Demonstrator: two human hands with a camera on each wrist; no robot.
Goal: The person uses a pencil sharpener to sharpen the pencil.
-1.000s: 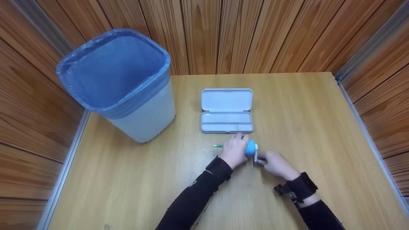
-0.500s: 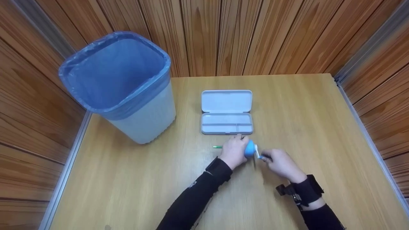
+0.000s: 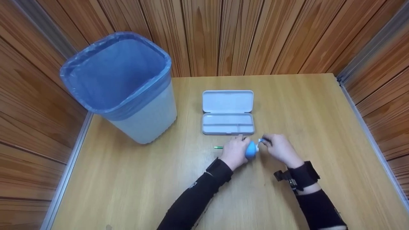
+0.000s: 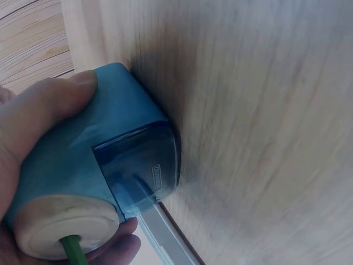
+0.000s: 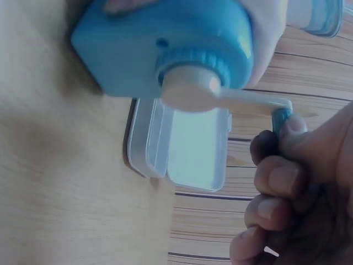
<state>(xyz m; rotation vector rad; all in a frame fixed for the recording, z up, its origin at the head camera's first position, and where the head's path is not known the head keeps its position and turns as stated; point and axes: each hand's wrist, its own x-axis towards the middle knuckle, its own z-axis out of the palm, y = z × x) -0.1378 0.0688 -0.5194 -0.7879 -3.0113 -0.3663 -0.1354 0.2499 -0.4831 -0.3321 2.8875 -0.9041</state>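
A blue crank pencil sharpener (image 3: pixel 250 150) stands on the table, and my left hand (image 3: pixel 235 148) grips its body from above. In the left wrist view its see-through shavings drawer (image 4: pixel 146 165) faces the camera. A green pencil (image 3: pixel 218 147) sticks out of the round white holder (image 4: pixel 66 226) on the left end. On the other end, the thumb and fingers of my right hand (image 3: pixel 281 148) pinch the blue knob (image 5: pixel 280 117) of the white crank arm (image 5: pixel 248 102). That arm now points up from the sharpener in the right wrist view's background of wall.
Just behind the hands lies an open white pencil case (image 3: pixel 228 124) with divided compartments, its lid folded back. A white bin (image 3: pixel 150 111) with a blue liner (image 3: pixel 115 73) stands at the left. Wooden panels (image 3: pixel 204 38) wall the table (image 3: pixel 143 185) at the back and sides.
My right hand has swung the crank round, from the near side of the sharpener to its far, upper side. My left hand has kept its grip on the sharpener in place.
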